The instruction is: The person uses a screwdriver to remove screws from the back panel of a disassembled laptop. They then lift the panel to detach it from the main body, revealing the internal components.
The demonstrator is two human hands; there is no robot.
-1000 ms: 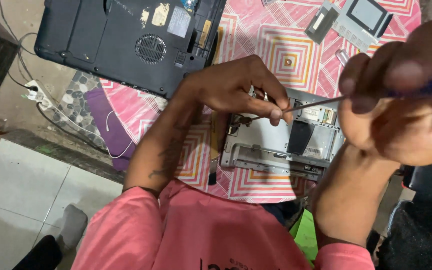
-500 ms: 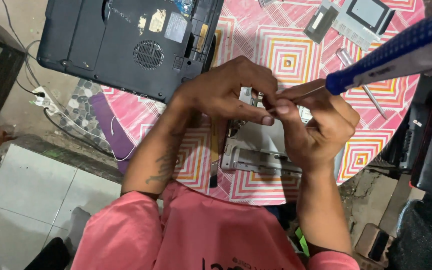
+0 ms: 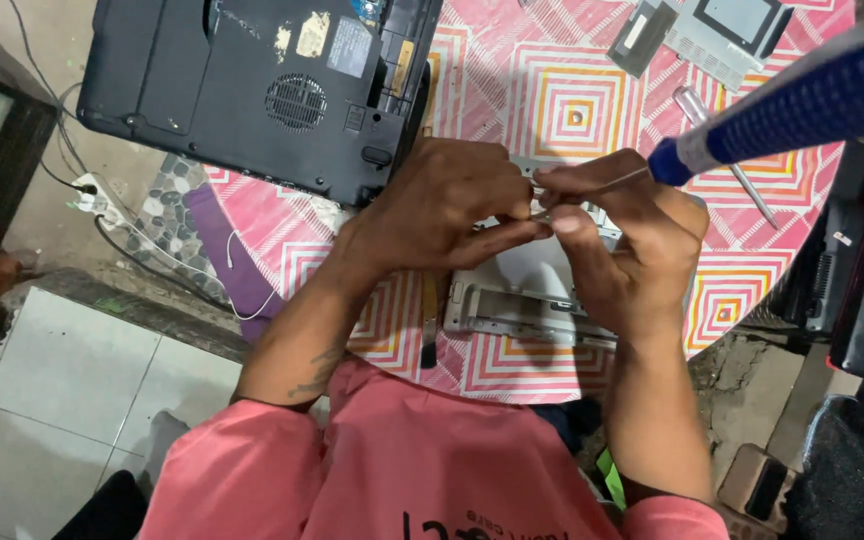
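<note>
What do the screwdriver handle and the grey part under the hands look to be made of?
Screwdriver handle: blue, dimpled surface, likely rubbery grip over plastic, with a thin shiny metal shaft. Grey part: matt silver-grey, probably painted plastic or light metal; the look leaves it open.

Two hands work at the middle, the left hand (image 3: 442,215) and the right hand (image 3: 622,250). One blue-handled screwdriver (image 3: 792,105) shows near the lens. One black laptop (image 3: 262,85) lies bottom-up on the counter (image 3: 562,100), with one silver metal part (image 3: 527,300) under the hands. One second screwdriver (image 3: 722,150) with a clear handle lies apart. Two flat covers (image 3: 732,30) sit at the far edge.
</note>
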